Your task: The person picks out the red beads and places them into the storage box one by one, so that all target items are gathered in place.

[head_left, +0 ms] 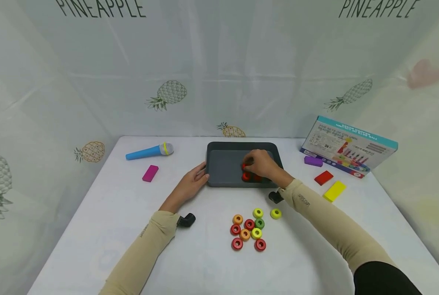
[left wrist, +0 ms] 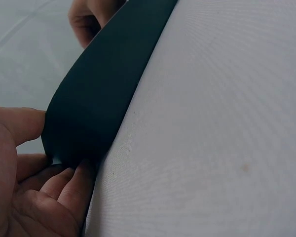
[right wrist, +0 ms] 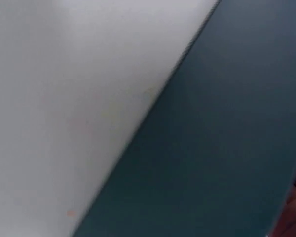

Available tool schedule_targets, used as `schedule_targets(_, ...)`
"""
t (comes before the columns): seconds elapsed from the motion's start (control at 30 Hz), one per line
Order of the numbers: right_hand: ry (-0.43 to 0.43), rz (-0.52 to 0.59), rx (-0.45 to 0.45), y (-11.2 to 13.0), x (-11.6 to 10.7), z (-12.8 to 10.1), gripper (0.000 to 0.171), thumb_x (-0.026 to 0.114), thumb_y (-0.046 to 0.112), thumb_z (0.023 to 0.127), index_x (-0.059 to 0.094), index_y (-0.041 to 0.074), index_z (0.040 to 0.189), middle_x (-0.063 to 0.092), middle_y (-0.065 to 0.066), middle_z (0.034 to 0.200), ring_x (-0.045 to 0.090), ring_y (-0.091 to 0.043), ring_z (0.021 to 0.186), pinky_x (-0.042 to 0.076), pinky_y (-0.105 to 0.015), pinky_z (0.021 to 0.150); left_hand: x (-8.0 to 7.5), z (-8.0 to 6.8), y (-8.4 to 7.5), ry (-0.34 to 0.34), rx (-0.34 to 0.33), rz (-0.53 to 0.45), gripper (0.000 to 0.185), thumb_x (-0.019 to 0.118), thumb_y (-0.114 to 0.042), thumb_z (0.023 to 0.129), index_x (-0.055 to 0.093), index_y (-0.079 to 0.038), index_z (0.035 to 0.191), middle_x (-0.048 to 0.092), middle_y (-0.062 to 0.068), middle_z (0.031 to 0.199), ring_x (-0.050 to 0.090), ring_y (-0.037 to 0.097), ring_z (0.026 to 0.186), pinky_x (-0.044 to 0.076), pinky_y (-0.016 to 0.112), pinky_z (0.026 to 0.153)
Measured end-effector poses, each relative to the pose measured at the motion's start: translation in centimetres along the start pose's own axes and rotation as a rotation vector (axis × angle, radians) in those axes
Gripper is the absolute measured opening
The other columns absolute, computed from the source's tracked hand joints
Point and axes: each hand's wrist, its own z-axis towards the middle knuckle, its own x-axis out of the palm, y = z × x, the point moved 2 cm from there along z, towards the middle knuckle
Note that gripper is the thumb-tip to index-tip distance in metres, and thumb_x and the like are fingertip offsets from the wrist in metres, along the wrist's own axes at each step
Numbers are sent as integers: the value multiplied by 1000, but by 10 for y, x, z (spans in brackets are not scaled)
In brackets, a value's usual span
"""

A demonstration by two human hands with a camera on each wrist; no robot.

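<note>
A dark grey rectangular tray (head_left: 219, 164) lies toward the back of the white table. My left hand (head_left: 190, 183) holds its left side; in the left wrist view the thumb and curled fingers (left wrist: 71, 192) meet around the corner of the tray (left wrist: 103, 84). Over the tray's right half, my right hand (head_left: 261, 163) points its fingertips down and pinches a red ring (head_left: 244, 166). Just below it inside the tray sit another red ring (head_left: 246, 176) and a partly covered red one (head_left: 257, 178). The tray's outer wall (right wrist: 212, 123) hides most of the right hand in the right wrist view.
Several red, orange, yellow and green rings (head_left: 249, 224) lie loose in front of the tray. A toy microphone (head_left: 145, 152) and a magenta block (head_left: 151, 173) are at left. Purple (head_left: 313, 161), red (head_left: 323, 178) and yellow blocks (head_left: 335, 191) lie right, before a leaning printed box (head_left: 348, 147).
</note>
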Motion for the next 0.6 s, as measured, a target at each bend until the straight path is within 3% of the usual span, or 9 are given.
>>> schedule_targets(0.27,-80,26,-56,10,-8,-17,24,79,10,87,76,2,109,74,-14,109,70,-29,100,58,-44,84,-1,2,0,-1,-9,-8,63,58,-31,104,31,-19,160,46,10,157,47,21,144,33,42,122)
schedule_targets(0.6,12,87,-135,37,-9,-57,20,82,8,84,79,5,103,75,-8,105,64,-25,83,52,-27,68,0,2,0,6,-17,-17,63,58,-28,105,31,-17,160,45,12,157,46,21,144,34,41,121)
